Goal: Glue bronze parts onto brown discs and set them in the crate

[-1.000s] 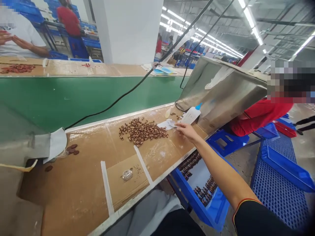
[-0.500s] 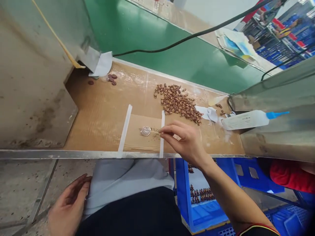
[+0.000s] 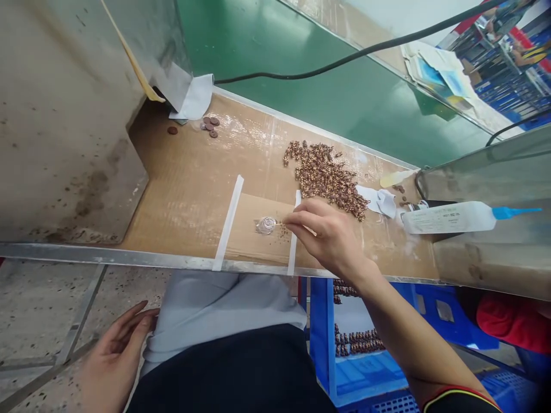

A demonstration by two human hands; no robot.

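Note:
My right hand (image 3: 323, 232) pinches a thin pale stick (image 3: 279, 223) between thumb and fingers. The stick's far end touches a small round, glossy, clear patch (image 3: 266, 225); whether that is a blob or a shallow dish is hard to tell. It sits on a cardboard piece (image 3: 243, 241) between two white tape strips, with dark specks beside it. Just behind the hand lies a heap of small brown and gold pieces (image 3: 329, 178). Below the bench edge, my left hand (image 3: 118, 355) hangs beside my leg, holding nothing, its fingers loosely bent and apart.
To the right, a white squeeze bottle (image 3: 450, 218) with a blue nozzle lies on its side. Brown discs (image 3: 210, 125) are at the back left. Metal walls (image 3: 64, 126) flank the bench. A black cable (image 3: 293, 76) crosses above. Below stands a blue crate (image 3: 322, 338) with rows of pieces.
The view has shifted slightly, so the bench items appear further right. My right hand keeps its pinch on the stick at the clear patch. The left hand's fingers have spread a little.

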